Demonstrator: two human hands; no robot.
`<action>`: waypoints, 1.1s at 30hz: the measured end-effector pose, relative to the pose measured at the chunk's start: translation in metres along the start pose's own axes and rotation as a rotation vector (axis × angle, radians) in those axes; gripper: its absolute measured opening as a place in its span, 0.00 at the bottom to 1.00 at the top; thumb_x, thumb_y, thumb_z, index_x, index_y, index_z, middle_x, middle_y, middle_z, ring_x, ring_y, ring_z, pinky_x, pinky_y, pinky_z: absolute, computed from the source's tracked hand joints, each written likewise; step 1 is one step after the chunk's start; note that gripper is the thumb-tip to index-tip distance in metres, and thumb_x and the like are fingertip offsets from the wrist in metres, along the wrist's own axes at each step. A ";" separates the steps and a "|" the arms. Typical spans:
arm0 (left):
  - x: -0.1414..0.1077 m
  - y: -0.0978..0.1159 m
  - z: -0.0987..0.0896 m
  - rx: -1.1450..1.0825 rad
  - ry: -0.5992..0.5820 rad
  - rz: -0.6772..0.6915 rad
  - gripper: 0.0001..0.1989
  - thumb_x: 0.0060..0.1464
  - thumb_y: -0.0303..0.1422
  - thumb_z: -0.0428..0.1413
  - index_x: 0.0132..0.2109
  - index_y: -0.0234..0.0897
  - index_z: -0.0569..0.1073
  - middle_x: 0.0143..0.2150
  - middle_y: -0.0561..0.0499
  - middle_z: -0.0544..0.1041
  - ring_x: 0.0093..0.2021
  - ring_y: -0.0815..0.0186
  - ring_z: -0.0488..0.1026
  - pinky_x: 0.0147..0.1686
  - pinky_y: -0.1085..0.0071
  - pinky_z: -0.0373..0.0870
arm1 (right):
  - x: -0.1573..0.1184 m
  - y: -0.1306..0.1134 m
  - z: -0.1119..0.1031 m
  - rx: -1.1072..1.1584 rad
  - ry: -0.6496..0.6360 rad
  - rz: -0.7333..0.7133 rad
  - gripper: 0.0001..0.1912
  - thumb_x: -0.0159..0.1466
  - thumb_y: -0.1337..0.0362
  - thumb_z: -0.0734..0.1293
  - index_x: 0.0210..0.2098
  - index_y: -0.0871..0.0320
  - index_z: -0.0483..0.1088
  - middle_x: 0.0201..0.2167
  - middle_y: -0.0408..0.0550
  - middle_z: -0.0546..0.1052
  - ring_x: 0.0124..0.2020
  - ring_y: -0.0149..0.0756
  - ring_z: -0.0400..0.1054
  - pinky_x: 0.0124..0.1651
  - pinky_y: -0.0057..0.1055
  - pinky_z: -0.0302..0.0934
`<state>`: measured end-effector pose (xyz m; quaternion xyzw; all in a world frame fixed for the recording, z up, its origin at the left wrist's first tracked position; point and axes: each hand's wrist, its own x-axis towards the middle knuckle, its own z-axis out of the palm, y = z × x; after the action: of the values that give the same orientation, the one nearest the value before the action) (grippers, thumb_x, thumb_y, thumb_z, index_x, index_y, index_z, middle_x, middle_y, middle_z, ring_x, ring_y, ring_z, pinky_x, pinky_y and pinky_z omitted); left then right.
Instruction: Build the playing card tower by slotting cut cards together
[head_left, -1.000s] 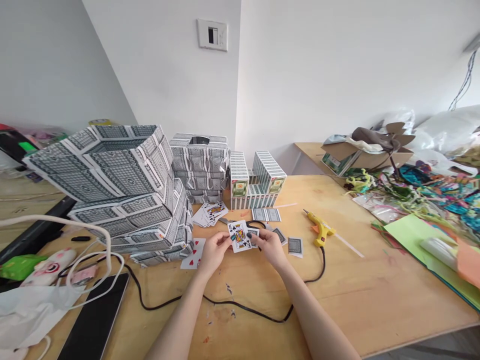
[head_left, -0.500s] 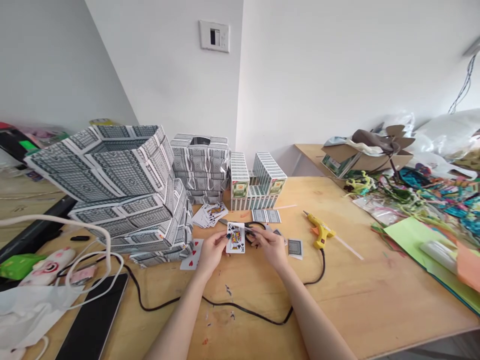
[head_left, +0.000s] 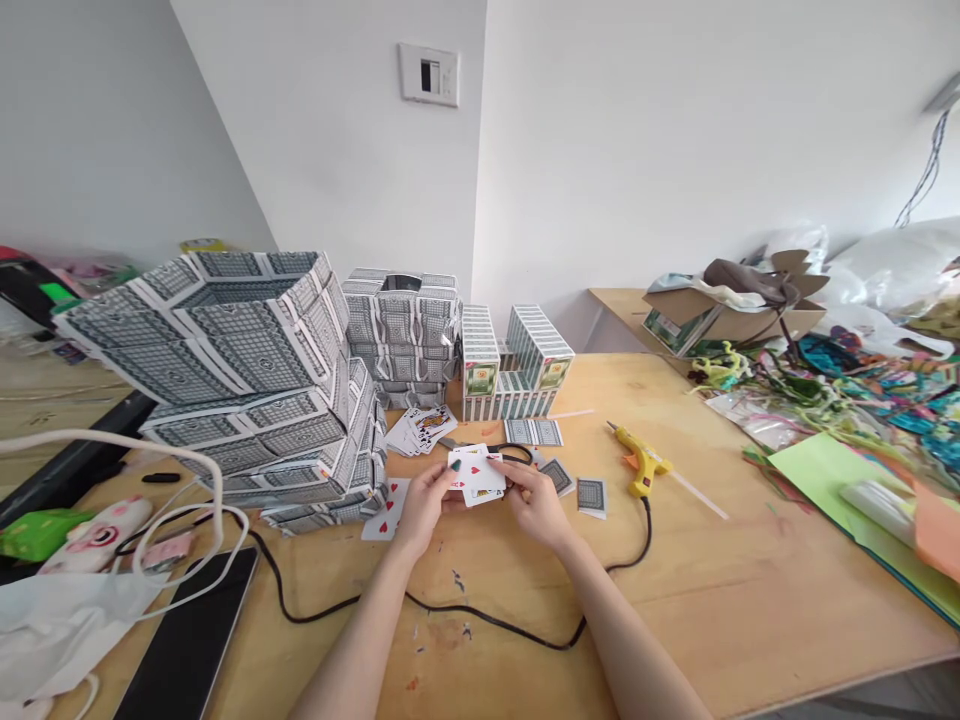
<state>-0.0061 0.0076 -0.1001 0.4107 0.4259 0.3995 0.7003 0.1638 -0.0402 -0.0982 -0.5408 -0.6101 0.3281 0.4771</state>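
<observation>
Between my two hands are a few overlapping playing cards (head_left: 480,478), a red heart card lying over a face card. My left hand (head_left: 424,503) pinches them at their left edge, thumb on top. At their right side, my right hand (head_left: 537,502) has its fingers closed on the upper right corner of the heart card. Black-handled scissors (head_left: 519,452) lie just behind, partly covered by the cards and fingers. A larger-looking heart card (head_left: 386,512) lies face up by my left wrist. Fanned face-up cards (head_left: 421,430) rest behind my left hand, and face-down cards (head_left: 592,495) to the right.
Tall structures of folded cards (head_left: 247,400) stand at the left, beside stacked card boxes (head_left: 517,365). A yellow glue gun (head_left: 639,460) lies right, its black cord (head_left: 495,625) crossing in front. A tablet-like black slab (head_left: 187,640) is front left; clutter (head_left: 847,380) fills the right.
The king of clubs faced up on top before; now a heart card lies over a face card. My right hand has shifted slightly, uncovering more of the face-down cards beside it.
</observation>
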 end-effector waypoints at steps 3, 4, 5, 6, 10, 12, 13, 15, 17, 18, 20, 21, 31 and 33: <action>-0.001 0.001 0.001 0.004 -0.015 0.047 0.17 0.41 0.35 0.58 0.41 0.35 0.68 0.37 0.47 0.77 0.35 0.62 0.74 0.30 0.68 0.72 | 0.001 -0.006 0.001 0.341 -0.024 0.113 0.28 0.50 0.71 0.58 0.52 0.54 0.60 0.41 0.50 0.73 0.32 0.36 0.69 0.30 0.32 0.66; -0.001 0.001 0.001 -0.012 -0.013 0.070 0.18 0.41 0.34 0.58 0.42 0.35 0.68 0.38 0.46 0.76 0.36 0.62 0.74 0.31 0.68 0.72 | 0.002 -0.007 0.002 0.440 -0.030 0.146 0.29 0.51 0.69 0.60 0.53 0.54 0.57 0.40 0.49 0.73 0.31 0.36 0.70 0.28 0.32 0.66; -0.001 0.001 0.001 -0.028 -0.011 0.092 0.19 0.41 0.34 0.58 0.43 0.35 0.67 0.39 0.46 0.76 0.37 0.62 0.74 0.33 0.67 0.72 | 0.003 -0.008 0.002 0.506 -0.037 0.181 0.28 0.51 0.67 0.62 0.53 0.53 0.56 0.39 0.49 0.73 0.30 0.36 0.70 0.27 0.31 0.66; -0.001 0.000 0.001 -0.035 -0.009 0.109 0.20 0.40 0.34 0.58 0.43 0.35 0.67 0.39 0.46 0.76 0.37 0.62 0.74 0.34 0.66 0.71 | 0.004 -0.007 0.003 0.534 -0.050 0.217 0.26 0.52 0.64 0.64 0.51 0.54 0.58 0.36 0.48 0.74 0.28 0.36 0.70 0.26 0.31 0.66; 0.001 -0.002 0.000 0.037 -0.028 0.133 0.21 0.39 0.35 0.59 0.43 0.33 0.67 0.37 0.45 0.77 0.36 0.60 0.74 0.37 0.64 0.70 | 0.008 0.000 0.006 0.456 -0.030 0.294 0.14 0.50 0.55 0.68 0.30 0.58 0.68 0.23 0.45 0.73 0.25 0.37 0.69 0.27 0.32 0.65; 0.001 -0.004 0.000 0.116 -0.064 0.141 0.19 0.40 0.35 0.58 0.42 0.32 0.69 0.37 0.45 0.77 0.37 0.60 0.74 0.38 0.64 0.70 | 0.009 0.004 0.004 0.429 0.049 0.288 0.14 0.49 0.54 0.68 0.25 0.59 0.68 0.22 0.45 0.73 0.24 0.36 0.68 0.28 0.31 0.64; 0.000 -0.004 0.000 0.162 -0.086 0.145 0.18 0.40 0.35 0.58 0.41 0.33 0.70 0.37 0.45 0.77 0.38 0.60 0.74 0.39 0.64 0.69 | 0.009 0.005 0.003 0.426 0.088 0.285 0.14 0.50 0.53 0.68 0.25 0.59 0.68 0.22 0.44 0.73 0.23 0.34 0.67 0.28 0.31 0.63; -0.002 -0.005 0.001 0.252 -0.138 0.148 0.16 0.41 0.34 0.58 0.40 0.33 0.72 0.38 0.45 0.77 0.39 0.59 0.73 0.42 0.63 0.68 | 0.010 0.007 0.001 0.421 0.140 0.286 0.14 0.50 0.53 0.68 0.25 0.59 0.68 0.21 0.43 0.72 0.22 0.32 0.66 0.27 0.29 0.62; -0.004 -0.005 0.003 0.311 -0.188 0.159 0.14 0.41 0.34 0.58 0.38 0.33 0.74 0.38 0.45 0.77 0.40 0.58 0.73 0.43 0.62 0.67 | 0.010 0.007 -0.001 0.408 0.166 0.286 0.14 0.50 0.53 0.68 0.25 0.59 0.68 0.21 0.42 0.72 0.22 0.31 0.65 0.27 0.28 0.61; -0.005 -0.005 0.004 0.317 -0.203 0.168 0.14 0.42 0.34 0.58 0.39 0.34 0.74 0.38 0.45 0.77 0.40 0.58 0.73 0.43 0.62 0.67 | 0.011 0.007 -0.001 0.403 0.172 0.283 0.14 0.50 0.54 0.68 0.26 0.59 0.68 0.22 0.42 0.72 0.23 0.31 0.65 0.27 0.28 0.60; -0.005 -0.005 0.005 0.303 -0.192 0.184 0.14 0.44 0.35 0.56 0.40 0.35 0.74 0.38 0.46 0.77 0.39 0.59 0.73 0.42 0.63 0.68 | 0.010 0.007 -0.001 0.395 0.175 0.274 0.14 0.50 0.54 0.68 0.26 0.59 0.68 0.22 0.43 0.72 0.24 0.31 0.65 0.28 0.27 0.60; -0.004 -0.005 0.004 0.297 -0.169 0.186 0.14 0.45 0.36 0.56 0.40 0.35 0.74 0.38 0.47 0.77 0.38 0.60 0.73 0.41 0.64 0.68 | 0.010 0.008 0.000 0.390 0.176 0.272 0.14 0.50 0.54 0.68 0.26 0.60 0.68 0.22 0.43 0.72 0.24 0.31 0.65 0.28 0.27 0.59; 0.002 -0.011 -0.002 0.347 -0.023 0.230 0.16 0.48 0.40 0.53 0.40 0.33 0.74 0.35 0.47 0.78 0.34 0.62 0.73 0.33 0.70 0.69 | 0.008 0.003 0.003 0.350 0.037 0.295 0.16 0.51 0.52 0.67 0.22 0.61 0.68 0.19 0.43 0.70 0.21 0.30 0.62 0.25 0.26 0.55; 0.003 -0.009 -0.002 0.310 0.007 0.204 0.17 0.47 0.40 0.54 0.40 0.33 0.74 0.35 0.47 0.78 0.33 0.62 0.73 0.32 0.69 0.70 | 0.008 0.003 0.004 0.366 0.027 0.295 0.16 0.49 0.52 0.68 0.22 0.60 0.69 0.19 0.43 0.71 0.21 0.31 0.63 0.26 0.26 0.56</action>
<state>-0.0050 0.0072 -0.1098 0.5531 0.4410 0.3996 0.5830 0.1620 -0.0311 -0.1006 -0.5331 -0.4485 0.4919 0.5222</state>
